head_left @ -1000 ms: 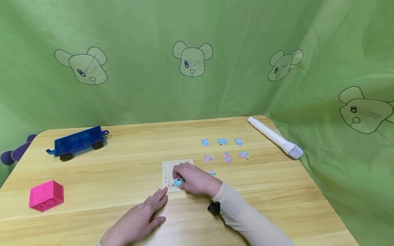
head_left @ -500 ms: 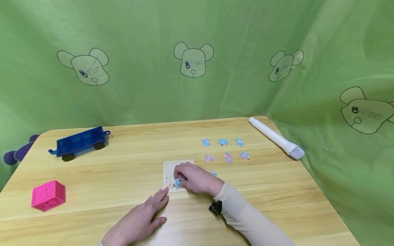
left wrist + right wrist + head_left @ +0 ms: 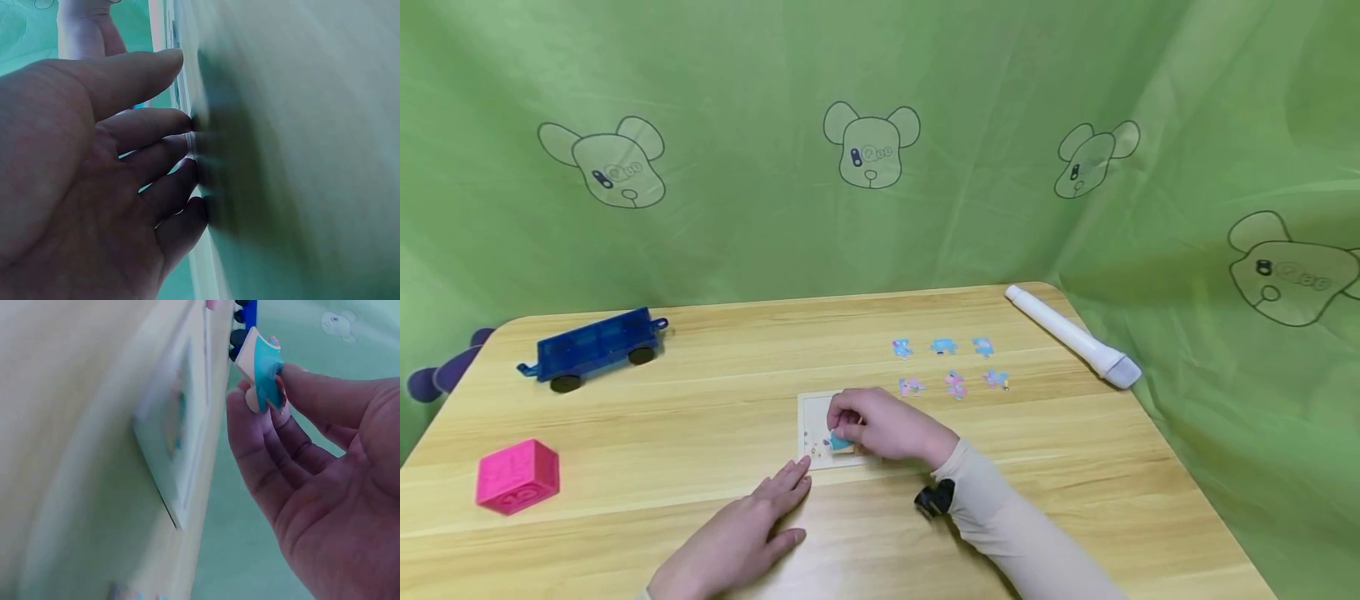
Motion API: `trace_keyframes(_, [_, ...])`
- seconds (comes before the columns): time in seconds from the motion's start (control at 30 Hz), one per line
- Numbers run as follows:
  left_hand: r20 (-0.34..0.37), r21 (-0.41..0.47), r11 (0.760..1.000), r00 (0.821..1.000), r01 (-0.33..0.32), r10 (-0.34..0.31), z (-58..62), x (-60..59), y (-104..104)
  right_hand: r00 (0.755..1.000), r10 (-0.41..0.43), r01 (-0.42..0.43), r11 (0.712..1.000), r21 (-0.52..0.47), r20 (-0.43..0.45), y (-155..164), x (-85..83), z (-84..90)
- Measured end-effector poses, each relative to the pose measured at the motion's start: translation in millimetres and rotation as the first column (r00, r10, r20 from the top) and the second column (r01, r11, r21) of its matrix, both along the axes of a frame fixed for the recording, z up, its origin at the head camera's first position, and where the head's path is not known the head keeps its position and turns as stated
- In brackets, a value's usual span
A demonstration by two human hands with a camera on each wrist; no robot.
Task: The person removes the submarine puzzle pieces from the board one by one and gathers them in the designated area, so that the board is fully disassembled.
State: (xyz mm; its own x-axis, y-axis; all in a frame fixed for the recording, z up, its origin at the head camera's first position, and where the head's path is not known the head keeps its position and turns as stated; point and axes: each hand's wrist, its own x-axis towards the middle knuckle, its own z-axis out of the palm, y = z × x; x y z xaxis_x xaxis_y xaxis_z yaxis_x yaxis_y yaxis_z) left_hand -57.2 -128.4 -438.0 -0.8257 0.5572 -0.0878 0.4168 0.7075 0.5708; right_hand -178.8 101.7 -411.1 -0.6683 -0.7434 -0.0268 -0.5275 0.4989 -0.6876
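- Right hand (image 3: 887, 429): fingers (image 3: 262, 400) pinch a blue puzzle piece (image 3: 839, 441), raised just above the puzzle board (image 3: 811, 417).
- Left hand (image 3: 737, 537): fingers straight, flat on the bench (image 3: 700, 400), near the board's front edge.
- 6 loose pieces (image 3: 951, 367) lie behind the board.

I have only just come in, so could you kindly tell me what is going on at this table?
A person is working on a small jigsaw. The right hand pinches a blue puzzle piece just above the puzzle board, not touching it. The left hand lies flat on the wooden table, fingertips at the board's near edge. Six loose pieces lie in two rows beyond the board. A blue toy wagon, pink cube and white pen sit untouched.
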Motion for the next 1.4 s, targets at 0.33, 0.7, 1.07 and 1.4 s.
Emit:
trace_keyframes(0.33, [-0.006,-0.002,1.0,1.0,0.005,-0.005,-2.5,-0.5,0,0.998,-0.063,0.063,0.998,-0.008,0.008,39,-7.1,16.4])
trace_keyframes(0.7, [-0.022,0.003,1.0,1.0,0.001,-0.001,-1.8,0.7,-1,0.98,-0.197,0.195,0.98,0.032,0.039,113,-16.5,22.4])
trace_keyframes(1.07, [-0.005,0.006,1.0,1.0,0.002,-0.002,-0.6,0.9,-2,0.974,-0.219,0.211,0.97,0.121,0.052,152,-27.0,-2.9])
trace_keyframes(1.4, [0.006,0.01,1.0,1.0,0.005,-0.005,-0.8,1.3,-2,0.971,-0.241,0.239,0.953,0.189,-0.012,148,-30.1,-10.3])
